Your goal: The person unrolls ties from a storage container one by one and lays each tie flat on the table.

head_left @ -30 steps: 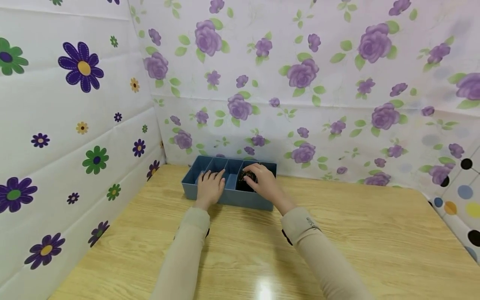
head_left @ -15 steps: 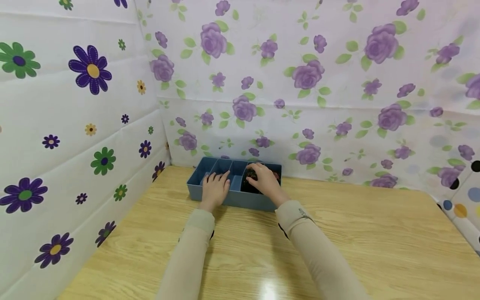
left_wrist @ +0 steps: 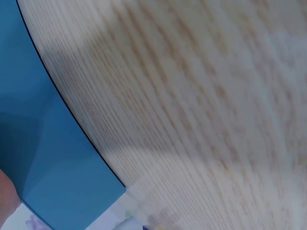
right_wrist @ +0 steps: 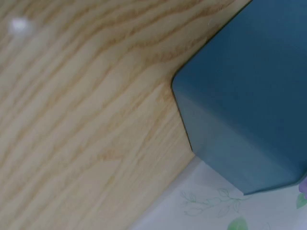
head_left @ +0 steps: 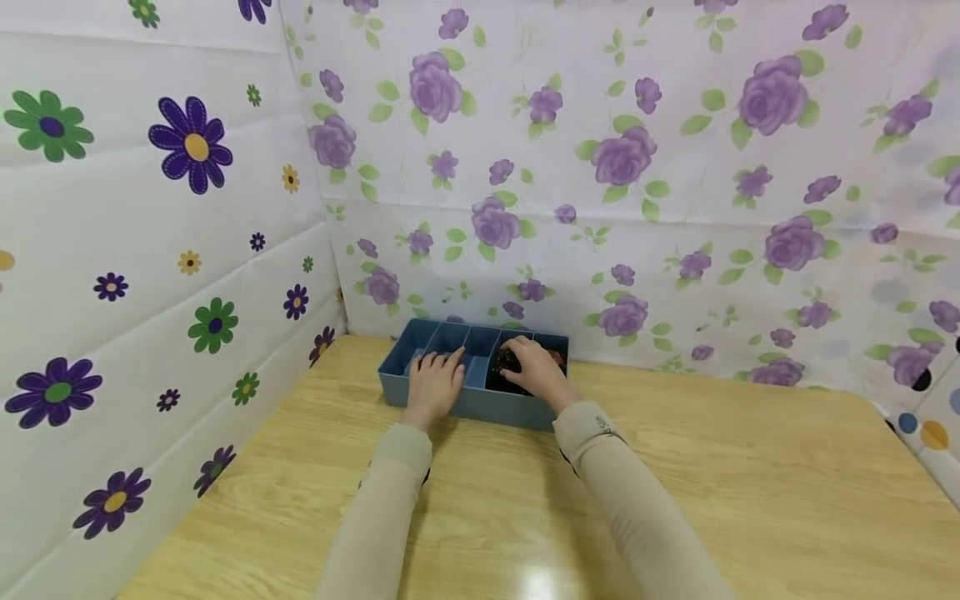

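Observation:
A long blue divided box (head_left: 480,403) stands on the table near the flowered back wall. My left hand (head_left: 435,387) rests at its front rim, fingers spread and reaching over the left-hand compartments. My right hand (head_left: 538,373) arches over the right part of the box. Its thumb and fingers stand apart at a compartment with a black thing with gold specks (head_left: 504,367); the fingertips are partly hidden. A reddish thing (head_left: 557,357) shows in the rightmost compartment behind that hand. The left wrist view catches the box wall (left_wrist: 62,143) and a bit of skin (left_wrist: 6,196).
The wood-grain table (head_left: 697,467) extends to the right and in front of the box. White cloth with purple roses (head_left: 622,158) hangs behind it. Another flower-printed cloth (head_left: 150,217) closes off the left side. The right wrist view shows the box's corner (right_wrist: 225,110).
The view shifts slightly, so box and hands appear a little farther right and lower. The right hand moves a little against the box, and the reddish thing has come into sight.

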Available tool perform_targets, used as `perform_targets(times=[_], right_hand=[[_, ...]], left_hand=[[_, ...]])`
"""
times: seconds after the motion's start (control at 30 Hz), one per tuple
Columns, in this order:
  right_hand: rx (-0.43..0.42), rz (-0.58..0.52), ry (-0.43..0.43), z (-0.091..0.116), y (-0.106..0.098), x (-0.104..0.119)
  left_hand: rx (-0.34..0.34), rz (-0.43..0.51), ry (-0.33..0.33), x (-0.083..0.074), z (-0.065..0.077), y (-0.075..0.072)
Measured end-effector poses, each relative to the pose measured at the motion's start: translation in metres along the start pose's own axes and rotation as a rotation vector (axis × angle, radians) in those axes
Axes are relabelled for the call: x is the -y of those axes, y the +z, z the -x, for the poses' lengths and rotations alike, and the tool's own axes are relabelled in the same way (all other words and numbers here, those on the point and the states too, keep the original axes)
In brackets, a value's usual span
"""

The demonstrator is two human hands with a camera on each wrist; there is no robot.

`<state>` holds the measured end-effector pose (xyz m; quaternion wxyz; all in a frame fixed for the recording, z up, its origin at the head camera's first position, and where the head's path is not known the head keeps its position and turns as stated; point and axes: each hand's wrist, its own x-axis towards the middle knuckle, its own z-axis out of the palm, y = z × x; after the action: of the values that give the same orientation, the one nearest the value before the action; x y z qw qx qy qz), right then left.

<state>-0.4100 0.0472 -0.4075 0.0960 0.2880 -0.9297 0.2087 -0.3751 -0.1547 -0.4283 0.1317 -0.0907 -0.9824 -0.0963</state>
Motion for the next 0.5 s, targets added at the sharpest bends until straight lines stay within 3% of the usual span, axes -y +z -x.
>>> perform_targets(times=[0.33, 0.5], right_hand=[[0.113, 0.191, -0.031, -0.0045, -0.0013, 0.0035], [0.118, 0.226, -0.022, -0.0061, 0.0004, 0.0034]], left_hand=[[-0.033, -0.009, 0.007, 0.0009, 0.0001, 0.0047], [-0.042, -0.002, 0.008, 0.0007, 0.0, 0.0052]])
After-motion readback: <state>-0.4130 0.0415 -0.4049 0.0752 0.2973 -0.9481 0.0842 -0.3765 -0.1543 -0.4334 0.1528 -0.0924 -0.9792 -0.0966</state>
